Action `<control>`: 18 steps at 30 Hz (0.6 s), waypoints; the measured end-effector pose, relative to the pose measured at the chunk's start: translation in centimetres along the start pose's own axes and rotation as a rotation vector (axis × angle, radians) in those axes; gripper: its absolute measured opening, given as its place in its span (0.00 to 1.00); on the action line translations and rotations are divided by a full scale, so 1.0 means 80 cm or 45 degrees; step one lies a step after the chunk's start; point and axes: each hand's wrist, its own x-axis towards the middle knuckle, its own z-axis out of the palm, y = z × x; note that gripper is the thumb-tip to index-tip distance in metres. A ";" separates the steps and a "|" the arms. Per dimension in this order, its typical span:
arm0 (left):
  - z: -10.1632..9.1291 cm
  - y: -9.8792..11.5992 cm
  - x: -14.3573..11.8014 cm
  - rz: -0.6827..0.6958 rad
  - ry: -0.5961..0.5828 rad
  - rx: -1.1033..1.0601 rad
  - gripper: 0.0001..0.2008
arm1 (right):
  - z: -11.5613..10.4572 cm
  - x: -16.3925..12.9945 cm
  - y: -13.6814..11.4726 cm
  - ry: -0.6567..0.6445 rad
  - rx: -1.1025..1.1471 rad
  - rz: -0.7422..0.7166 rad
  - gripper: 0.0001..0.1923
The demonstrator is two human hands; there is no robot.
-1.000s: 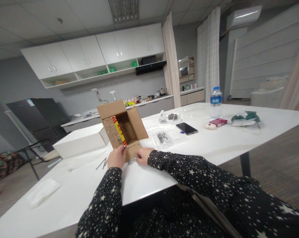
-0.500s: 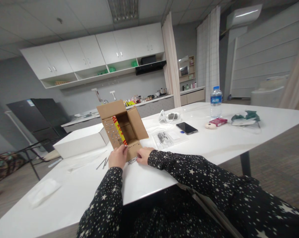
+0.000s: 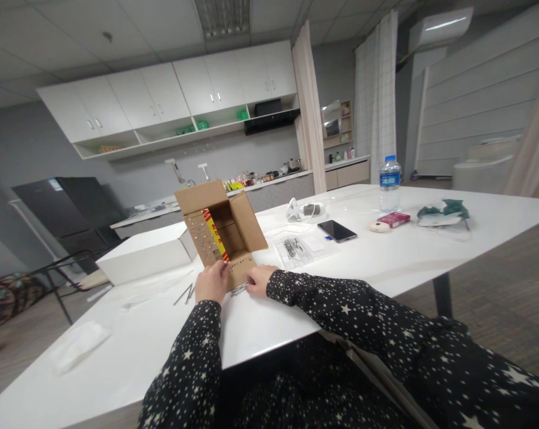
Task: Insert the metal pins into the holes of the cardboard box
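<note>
An opened cardboard box [image 3: 249, 224] leans back on the table, its mouth towards me. Small silvery pieces [image 3: 200, 231] dot its left flap, beside a strip of yellow and red tape [image 3: 216, 235]. My left hand [image 3: 212, 282] is closed at the lower end of that tape, fingertips together; whatever they pinch is too small to make out. At the lower flap's right corner, my right hand [image 3: 260, 280] has curled fingers, and their grip is hidden. Short thin metal rods [image 3: 239, 289] lie between the hands, and longer thin rods [image 3: 184, 294] rest left of my left hand.
A white box [image 3: 144, 259] stands at the left, with crumpled white plastic [image 3: 79, 345] nearer me. Right of the cardboard box lie a clear bag of dark small parts [image 3: 294, 251] and a phone [image 3: 337, 230]. Farther right are a water bottle [image 3: 389, 185] and a pink packet [image 3: 395, 220].
</note>
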 end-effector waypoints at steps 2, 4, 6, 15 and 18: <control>0.001 0.000 0.000 -0.016 0.003 0.003 0.17 | -0.002 -0.002 -0.001 -0.001 -0.002 -0.007 0.14; 0.002 -0.001 0.001 -0.027 0.005 0.001 0.17 | -0.004 -0.004 -0.002 -0.002 -0.003 -0.011 0.13; 0.004 -0.002 0.001 -0.033 0.004 -0.008 0.17 | -0.006 -0.006 -0.002 -0.005 -0.001 -0.006 0.13; 0.004 -0.002 0.001 -0.076 0.001 -0.102 0.15 | -0.007 -0.006 -0.004 -0.007 0.008 -0.011 0.13; 0.004 -0.002 0.001 -0.065 -0.018 -0.088 0.16 | -0.007 -0.007 -0.004 0.002 -0.004 -0.014 0.14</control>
